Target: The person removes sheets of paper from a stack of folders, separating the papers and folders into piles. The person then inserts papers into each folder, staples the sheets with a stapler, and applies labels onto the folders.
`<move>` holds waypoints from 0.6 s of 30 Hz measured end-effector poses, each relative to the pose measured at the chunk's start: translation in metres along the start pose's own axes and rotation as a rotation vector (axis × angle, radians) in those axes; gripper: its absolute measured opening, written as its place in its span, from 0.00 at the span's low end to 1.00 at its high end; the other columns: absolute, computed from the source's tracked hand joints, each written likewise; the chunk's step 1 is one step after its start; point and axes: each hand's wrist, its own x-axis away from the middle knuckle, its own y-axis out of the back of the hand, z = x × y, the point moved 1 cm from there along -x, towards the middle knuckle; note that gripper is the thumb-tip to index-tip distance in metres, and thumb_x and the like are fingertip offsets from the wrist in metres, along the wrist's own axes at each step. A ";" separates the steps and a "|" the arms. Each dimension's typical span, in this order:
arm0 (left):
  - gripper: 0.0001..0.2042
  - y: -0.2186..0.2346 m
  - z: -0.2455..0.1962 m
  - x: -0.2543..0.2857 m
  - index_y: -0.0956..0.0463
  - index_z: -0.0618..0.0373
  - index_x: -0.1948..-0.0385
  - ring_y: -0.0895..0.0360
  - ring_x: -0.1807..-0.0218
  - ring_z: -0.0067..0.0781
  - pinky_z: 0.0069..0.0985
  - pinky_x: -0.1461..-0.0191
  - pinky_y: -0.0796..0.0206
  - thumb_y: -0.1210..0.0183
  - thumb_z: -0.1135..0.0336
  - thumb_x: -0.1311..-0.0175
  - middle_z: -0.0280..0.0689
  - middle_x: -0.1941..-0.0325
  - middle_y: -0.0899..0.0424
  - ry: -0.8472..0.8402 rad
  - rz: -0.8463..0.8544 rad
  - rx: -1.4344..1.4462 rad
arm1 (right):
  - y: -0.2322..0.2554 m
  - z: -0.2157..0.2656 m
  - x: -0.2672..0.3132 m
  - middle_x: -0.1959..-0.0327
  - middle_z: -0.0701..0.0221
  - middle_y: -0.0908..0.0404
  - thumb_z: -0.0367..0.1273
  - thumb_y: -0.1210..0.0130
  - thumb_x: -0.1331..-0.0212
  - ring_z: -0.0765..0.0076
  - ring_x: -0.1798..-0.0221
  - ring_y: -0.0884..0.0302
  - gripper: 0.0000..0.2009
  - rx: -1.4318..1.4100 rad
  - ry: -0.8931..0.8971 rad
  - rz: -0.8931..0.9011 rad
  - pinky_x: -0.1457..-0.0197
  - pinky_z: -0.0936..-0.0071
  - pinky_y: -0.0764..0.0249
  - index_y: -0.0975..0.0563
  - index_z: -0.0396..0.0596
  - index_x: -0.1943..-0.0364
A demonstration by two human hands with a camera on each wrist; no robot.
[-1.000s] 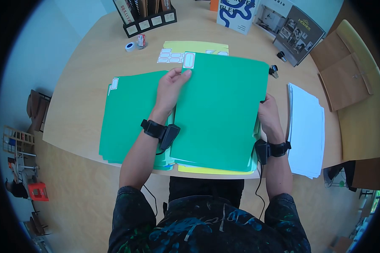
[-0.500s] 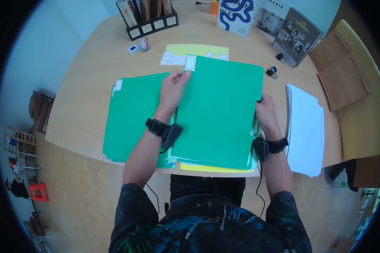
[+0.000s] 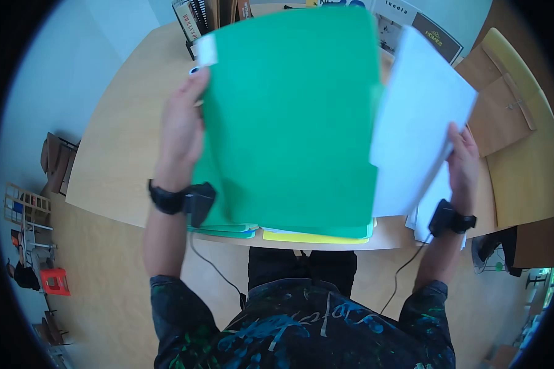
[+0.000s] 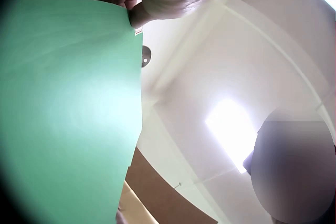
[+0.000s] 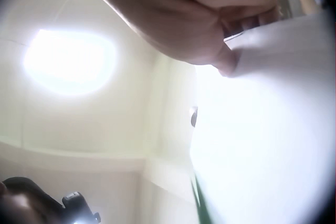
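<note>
Folder, green and wide, is held up over the desk, in front of the person. It has a white label at its top left corner. The left hand pinches the left edge just below the label, with its thumb and fingers closed on the card. The right hand pinches some white paper by its right edge, thumb on one side and fingers on the other. The paper is up too, tilted, right beside the folder. I cannot tell if they touch. Below, more green folders lie on the left, and a yellow sheet pokes out near the desk's front edge. A paper pile lies on the right. Books stand at the back.
</note>
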 end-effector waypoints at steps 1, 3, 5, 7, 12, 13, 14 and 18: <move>0.13 0.025 -0.006 -0.009 0.20 0.58 0.54 0.20 0.61 0.20 0.20 0.60 0.27 0.44 0.58 0.26 0.29 0.59 0.17 0.025 -0.019 -0.024 | 0.025 0.003 -0.001 0.53 0.68 0.15 0.38 0.46 0.28 0.78 0.54 0.18 0.18 0.049 -0.020 -0.051 0.51 0.79 0.23 0.24 0.39 0.44; 0.14 0.066 -0.011 -0.023 0.20 0.60 0.52 0.19 0.60 0.22 0.20 0.59 0.27 0.43 0.58 0.26 0.31 0.58 0.17 0.017 -0.100 -0.069 | 0.079 -0.008 -0.009 0.56 0.69 0.15 0.39 0.45 0.28 0.78 0.58 0.20 0.17 0.172 0.006 -0.176 0.54 0.78 0.25 0.22 0.36 0.49; 0.16 0.110 -0.006 -0.035 0.20 0.61 0.50 0.18 0.59 0.23 0.21 0.58 0.26 0.43 0.58 0.26 0.32 0.58 0.16 0.012 -0.177 -0.120 | 0.130 -0.026 -0.012 0.59 0.69 0.15 0.38 0.44 0.29 0.79 0.61 0.21 0.16 0.423 -0.027 -0.275 0.57 0.77 0.26 0.21 0.35 0.52; 0.18 0.155 0.014 -0.046 0.21 0.64 0.48 0.18 0.59 0.25 0.22 0.57 0.26 0.42 0.57 0.28 0.36 0.58 0.15 0.076 -0.292 -0.477 | 0.162 -0.047 -0.010 0.62 0.70 0.15 0.38 0.44 0.30 0.79 0.63 0.22 0.16 0.674 -0.051 -0.373 0.59 0.76 0.27 0.20 0.34 0.56; 0.20 0.210 0.067 -0.049 0.21 0.67 0.48 0.18 0.59 0.27 0.25 0.54 0.26 0.41 0.57 0.29 0.38 0.59 0.14 0.157 -0.275 -0.805 | 0.178 -0.090 0.006 0.69 0.63 0.16 0.39 0.39 0.38 0.71 0.69 0.22 0.18 1.007 -0.143 -0.376 0.61 0.68 0.27 0.19 0.33 0.62; 0.21 0.212 0.073 -0.048 0.21 0.68 0.48 0.17 0.59 0.28 0.27 0.53 0.26 0.41 0.57 0.30 0.39 0.58 0.13 0.171 -0.250 -0.859 | 0.181 -0.096 0.006 0.67 0.58 0.16 0.40 0.37 0.42 0.60 0.65 0.19 0.19 1.030 -0.183 -0.351 0.56 0.63 0.25 0.19 0.34 0.56; 0.21 0.214 0.076 -0.047 0.21 0.68 0.48 0.17 0.59 0.28 0.27 0.53 0.26 0.41 0.57 0.30 0.39 0.58 0.13 0.169 -0.249 -0.859 | 0.183 -0.104 0.006 0.67 0.58 0.16 0.40 0.37 0.42 0.60 0.65 0.19 0.19 1.029 -0.182 -0.353 0.56 0.63 0.25 0.19 0.34 0.56; 0.23 0.196 0.072 -0.036 0.21 0.66 0.48 0.16 0.56 0.33 0.28 0.51 0.26 0.39 0.54 0.33 0.43 0.57 0.13 -0.062 -0.284 -1.265 | 0.155 -0.087 0.009 0.56 0.52 0.17 0.41 0.35 0.42 0.50 0.51 0.19 0.26 1.410 -0.050 -0.568 0.46 0.59 0.25 0.23 0.35 0.45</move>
